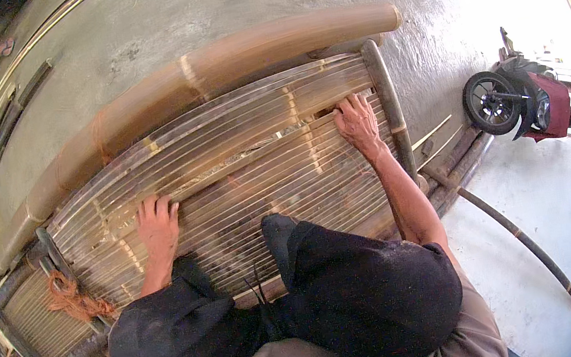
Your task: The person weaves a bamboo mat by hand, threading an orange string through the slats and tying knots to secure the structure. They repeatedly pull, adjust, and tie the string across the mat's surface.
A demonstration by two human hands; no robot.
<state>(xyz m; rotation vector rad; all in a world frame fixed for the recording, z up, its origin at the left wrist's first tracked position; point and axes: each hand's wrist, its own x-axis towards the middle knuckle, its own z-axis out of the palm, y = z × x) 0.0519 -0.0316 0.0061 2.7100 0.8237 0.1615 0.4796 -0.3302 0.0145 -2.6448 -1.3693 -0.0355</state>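
Observation:
Beneath both hands lies a bamboo bench frame [399, 115] with a surface of long, narrow bamboo slats [260, 204]. An uneven gap [245, 153] runs lengthwise between the slats. My left hand [157, 233] rests on the slats at the left end of this gap, fingers apart. Further right, my right hand [358, 124] bends its fingers over a slat's edge at the gap, close to the frame's right end piece. The undersides of the right fingertips are hidden. My dark-clothed knees [359, 285] are bent at the near side, covering part of the slats.
A thick bamboo pole [246, 56] runs along the far side. Orange-brown cord [72, 296] hangs bundled at the left. Loose poles [33, 93] lie on the far left floor, and a curved stick [520, 237] lies at right. Beyond it stands a red-and-black motorcycle [530, 100].

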